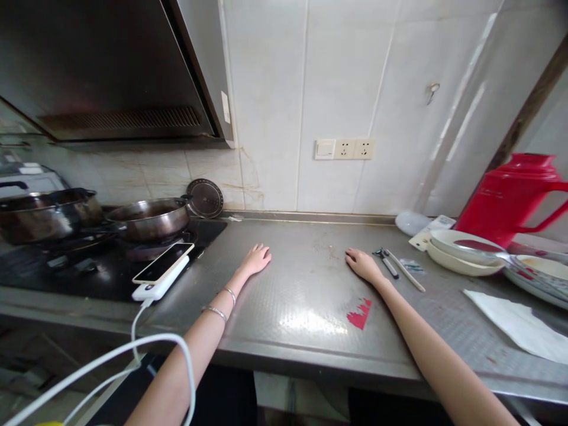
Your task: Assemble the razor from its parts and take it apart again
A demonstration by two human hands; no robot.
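My left hand (256, 259) lies palm down on the metal counter (293, 284), fingers apart, holding nothing. Two bracelets circle that wrist. Farther right, my right hand (361, 264) also rests flat on the counter with nothing in it. Just right of it lie a peeler-like tool with a dark handle (389, 266) and a pale curved stick (406, 271), beside small clear packets (412, 266). A torn red paper piece (359, 315) is on the counter below my right hand, left of the forearm.
On the left, a phone (164, 263) lies on a white power bank with a cable (181, 349), by the stove's pans (151, 220). At right stand a red thermos (510, 195) and stacked dishes (464, 260), near white paper (519, 322). Wall sockets (354, 149) are behind.
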